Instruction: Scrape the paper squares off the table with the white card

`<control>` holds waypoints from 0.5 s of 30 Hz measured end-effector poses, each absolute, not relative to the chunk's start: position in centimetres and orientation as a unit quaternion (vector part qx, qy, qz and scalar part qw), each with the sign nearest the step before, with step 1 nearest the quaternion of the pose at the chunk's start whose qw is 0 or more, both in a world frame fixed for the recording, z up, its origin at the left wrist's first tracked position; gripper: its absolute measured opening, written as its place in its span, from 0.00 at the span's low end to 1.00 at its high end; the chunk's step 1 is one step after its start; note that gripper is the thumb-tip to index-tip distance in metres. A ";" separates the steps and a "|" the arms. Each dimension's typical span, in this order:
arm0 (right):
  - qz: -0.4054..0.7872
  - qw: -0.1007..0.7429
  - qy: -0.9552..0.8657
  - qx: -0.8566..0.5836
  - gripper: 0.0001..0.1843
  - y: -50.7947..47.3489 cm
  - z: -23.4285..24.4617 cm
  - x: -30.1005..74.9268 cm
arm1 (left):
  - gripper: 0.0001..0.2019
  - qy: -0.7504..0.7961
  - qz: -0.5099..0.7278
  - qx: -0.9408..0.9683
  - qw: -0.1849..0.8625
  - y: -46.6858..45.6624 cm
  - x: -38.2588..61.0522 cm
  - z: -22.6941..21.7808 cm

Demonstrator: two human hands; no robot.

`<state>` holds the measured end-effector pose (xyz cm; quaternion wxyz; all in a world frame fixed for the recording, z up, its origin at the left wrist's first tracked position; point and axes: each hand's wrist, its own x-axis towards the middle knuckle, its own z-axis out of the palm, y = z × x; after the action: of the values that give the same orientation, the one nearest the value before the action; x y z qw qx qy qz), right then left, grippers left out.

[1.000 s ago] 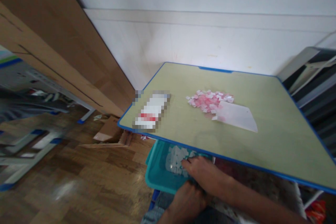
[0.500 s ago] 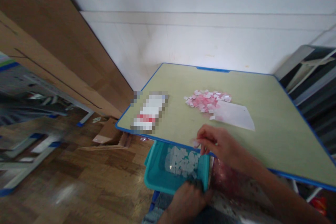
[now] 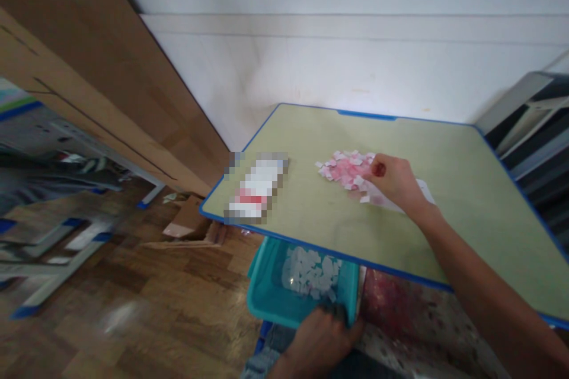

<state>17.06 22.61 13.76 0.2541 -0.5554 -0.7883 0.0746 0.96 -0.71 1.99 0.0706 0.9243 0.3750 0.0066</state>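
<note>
My right hand (image 3: 393, 180) is over the table at the right side of a pile of small pink and white paper pieces (image 3: 344, 169). Its thumb and fingers are curled together in a pinch; whatever lies between the tips is hidden. Beneath that hand is a white sheet (image 3: 427, 190), partly covered by the wrist. Below the table's front edge, my left hand (image 3: 322, 331) grips the near rim of a teal plastic basin (image 3: 271, 305), its fingertips out of sight. Small whitish pieces (image 3: 311, 272) are scattered inside the basin.
The pale green table (image 3: 306, 222) has a blue edge and stands against a white wall. On its left lies a pixelated white and red item (image 3: 255, 189). A cardboard box (image 3: 189, 216) is on the wooden floor, with metal table legs (image 3: 66, 266) farther left.
My right hand has moved from above the basin, where it pinched a small pale piece, up and right to the pile. My left hand stays at the basin's rim.
</note>
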 end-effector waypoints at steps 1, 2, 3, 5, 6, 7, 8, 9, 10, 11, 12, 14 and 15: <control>0.074 0.252 -0.789 -0.555 0.06 22.6 13.6 17.2 | 0.13 0.374 0.004 0.924 0.072 -0.7 1.0 2.0; 0.075 0.249 -0.792 -0.553 0.06 22.6 13.5 17.3 | 0.13 0.373 0.001 0.925 0.073 -0.7 1.0 2.0; 0.077 0.245 -0.794 -0.551 0.05 22.7 13.4 17.4 | 0.12 0.371 -0.003 0.926 0.074 -0.7 1.0 2.0; 0.078 0.235 -0.802 -0.544 0.04 22.6 13.3 17.5 | 0.12 0.370 -0.007 0.926 0.078 -0.7 1.0 2.0; 0.077 0.231 -0.807 -0.539 0.04 22.5 13.3 17.5 | 0.12 0.370 -0.007 0.926 0.079 -0.7 1.0 2.0; 0.074 0.227 -0.812 -0.532 0.06 22.4 13.4 17.5 | 0.12 0.371 -0.007 0.925 0.080 -0.7 1.0 2.0; 0.070 0.224 -0.818 -0.526 0.09 22.2 13.5 17.4 | 0.12 0.372 -0.006 0.925 0.080 -0.7 1.0 1.9; 0.067 0.223 -0.823 -0.518 0.11 21.9 13.7 17.2 | 0.12 0.373 -0.004 0.924 0.079 -0.7 1.0 1.9; 0.061 0.220 -0.828 -0.512 0.12 21.6 14.0 17.0 | 0.12 0.374 -0.003 0.924 0.078 -0.8 1.0 1.8; 0.048 0.214 -0.834 -0.507 0.12 21.2 14.2 16.7 | 0.12 0.374 -0.001 0.924 0.077 -0.8 1.0 1.8; 0.030 0.206 -0.837 -0.506 0.11 20.9 14.5 16.5 | 0.13 0.374 0.001 0.924 0.077 -0.9 0.9 1.8; -0.008 0.186 -0.839 -0.511 0.09 20.4 14.8 16.0 | 0.14 0.375 0.009 0.924 0.075 -0.9 0.9 1.8; -0.022 0.177 -0.839 -0.515 0.07 20.3 14.8 15.9 | 0.15 0.376 0.012 0.924 0.074 -0.9 0.9 1.8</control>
<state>15.94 20.31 14.79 0.1773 -0.5146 -0.8386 -0.0216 0.89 -0.92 1.82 0.0736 0.9235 0.3762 0.0121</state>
